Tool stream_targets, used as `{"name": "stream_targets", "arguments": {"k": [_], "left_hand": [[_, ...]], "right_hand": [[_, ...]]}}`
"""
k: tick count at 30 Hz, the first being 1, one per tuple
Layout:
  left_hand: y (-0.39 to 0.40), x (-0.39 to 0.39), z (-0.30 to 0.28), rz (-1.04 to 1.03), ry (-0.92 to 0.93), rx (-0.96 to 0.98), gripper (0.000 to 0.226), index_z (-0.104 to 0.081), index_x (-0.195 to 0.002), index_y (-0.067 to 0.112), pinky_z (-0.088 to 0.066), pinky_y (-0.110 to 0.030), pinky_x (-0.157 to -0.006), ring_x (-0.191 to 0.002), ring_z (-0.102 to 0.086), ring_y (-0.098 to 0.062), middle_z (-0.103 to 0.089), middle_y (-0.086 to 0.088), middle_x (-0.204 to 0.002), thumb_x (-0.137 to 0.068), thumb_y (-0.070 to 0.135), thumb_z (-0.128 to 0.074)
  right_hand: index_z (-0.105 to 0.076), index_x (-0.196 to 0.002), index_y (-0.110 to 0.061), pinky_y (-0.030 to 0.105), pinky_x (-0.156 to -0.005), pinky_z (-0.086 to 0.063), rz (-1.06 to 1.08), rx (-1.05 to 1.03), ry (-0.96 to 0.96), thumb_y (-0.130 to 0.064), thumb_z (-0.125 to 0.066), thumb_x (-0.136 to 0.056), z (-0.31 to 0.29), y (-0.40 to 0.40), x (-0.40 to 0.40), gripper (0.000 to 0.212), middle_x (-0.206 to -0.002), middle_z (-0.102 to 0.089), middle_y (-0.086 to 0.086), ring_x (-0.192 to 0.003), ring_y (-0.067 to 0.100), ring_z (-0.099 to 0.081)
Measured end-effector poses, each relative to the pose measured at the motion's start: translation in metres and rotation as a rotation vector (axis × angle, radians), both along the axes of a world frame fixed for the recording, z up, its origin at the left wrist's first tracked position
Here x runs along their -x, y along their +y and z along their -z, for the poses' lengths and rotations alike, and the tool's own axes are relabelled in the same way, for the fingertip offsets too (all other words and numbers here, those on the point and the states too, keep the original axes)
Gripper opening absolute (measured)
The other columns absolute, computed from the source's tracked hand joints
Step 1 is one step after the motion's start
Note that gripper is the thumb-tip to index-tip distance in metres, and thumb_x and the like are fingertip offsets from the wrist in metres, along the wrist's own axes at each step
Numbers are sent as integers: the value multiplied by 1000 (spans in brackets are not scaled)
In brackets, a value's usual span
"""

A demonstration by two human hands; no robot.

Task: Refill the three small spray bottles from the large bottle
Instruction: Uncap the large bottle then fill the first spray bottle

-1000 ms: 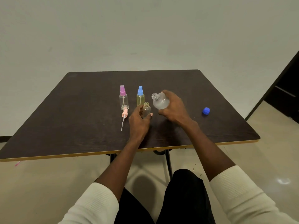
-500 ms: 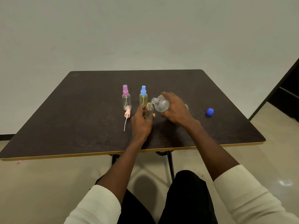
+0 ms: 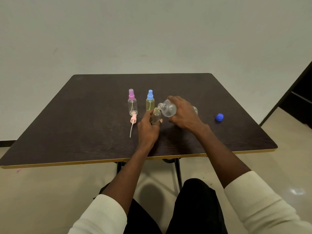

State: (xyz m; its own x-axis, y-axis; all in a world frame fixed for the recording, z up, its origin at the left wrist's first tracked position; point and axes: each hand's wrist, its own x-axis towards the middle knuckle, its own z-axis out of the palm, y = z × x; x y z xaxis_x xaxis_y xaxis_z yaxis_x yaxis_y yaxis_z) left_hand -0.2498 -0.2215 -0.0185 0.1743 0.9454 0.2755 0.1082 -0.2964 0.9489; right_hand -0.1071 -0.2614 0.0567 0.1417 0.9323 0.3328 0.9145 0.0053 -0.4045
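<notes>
Big change vs a sec ago: the large bottle [image 3: 168, 108] has tipped from neck-up to nearly flat, and its open mouth now sits right at the rim of the open small bottle [image 3: 156, 115], mid-frame, just right of centre. Pour is starting or about to; can't make out any stream at this res, so prob. only just begun.

Right hand [image 3: 183, 114] wraps over the large bottle's body from the right, fingers curled round it. Left hand [image 3: 148, 128] steadies the open small bottle at its base, thumb and fingers pinching it from both sides; it hasn't let go as the big one came down. The bottle stands upright on the table [image 3: 67, 132].

Just behind it, the blue-capped spray bottle [image 3: 150, 101] holds yellowish liquid and is closed, so looks done. Left of that, the purple-capped spray bottle [image 3: 132, 103] looks clear, likely still to fill. The pink spray head [image 3: 133, 119] w/ its dip tube lies flat on the table left of the left hand, touching or just beside the purple one's base; it prob. belongs to the open bottle. The blue cap [image 3: 219, 117] sits well apart at right of frame.

Meaning: this looks like refill no. 2 of 3. Mouths are narrow, so a slow tilt matters; spill risk is high.
</notes>
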Motion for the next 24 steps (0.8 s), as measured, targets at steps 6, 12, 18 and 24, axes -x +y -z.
{"name": "stream_targets", "arguments": {"k": [6,12,18,24], "left_hand": [[0,1,1,0,-1,-4,36,-62,-116,25,-56,-36,-92,-101,-67,-5,-72,10,-107,-85,13,-74],[-1,1,0,-8,2,-7,35,-63,-117,24,-55,-30,-90,-100,-67,-5,-72,10,-106,-86,13,-74],[0,1,0,-10,16,-4,34,-63,-117,23,-55,-30,-91,-101,-67,-5,-72,10,-106,-86,14,-74],[0,1,0,-15,14,-4,37,-63,-120,22,-55,-30,-91,-101,-67,-5,-72,9,-107,-86,14,-74]], "right_hand": [[-49,-132,-14,43,-99,-42,-2,-5,-23,-19,-79,-67,-2,0,0,72,-132,-54,7,-115,29,-54],[-49,-133,-13,40,-102,-38,-11,-15,-67,-18,-79,-68,-4,0,0,72,-133,-54,7,-118,27,-52],[-49,-132,-15,41,-102,-38,-11,-22,-87,-18,-78,-68,-2,2,-1,70,-132,-55,6,-118,26,-53],[-46,-137,-14,40,-105,-34,-2,-22,-105,-19,-78,-69,-1,3,-3,76,-136,-53,6,-124,26,-49]]}}
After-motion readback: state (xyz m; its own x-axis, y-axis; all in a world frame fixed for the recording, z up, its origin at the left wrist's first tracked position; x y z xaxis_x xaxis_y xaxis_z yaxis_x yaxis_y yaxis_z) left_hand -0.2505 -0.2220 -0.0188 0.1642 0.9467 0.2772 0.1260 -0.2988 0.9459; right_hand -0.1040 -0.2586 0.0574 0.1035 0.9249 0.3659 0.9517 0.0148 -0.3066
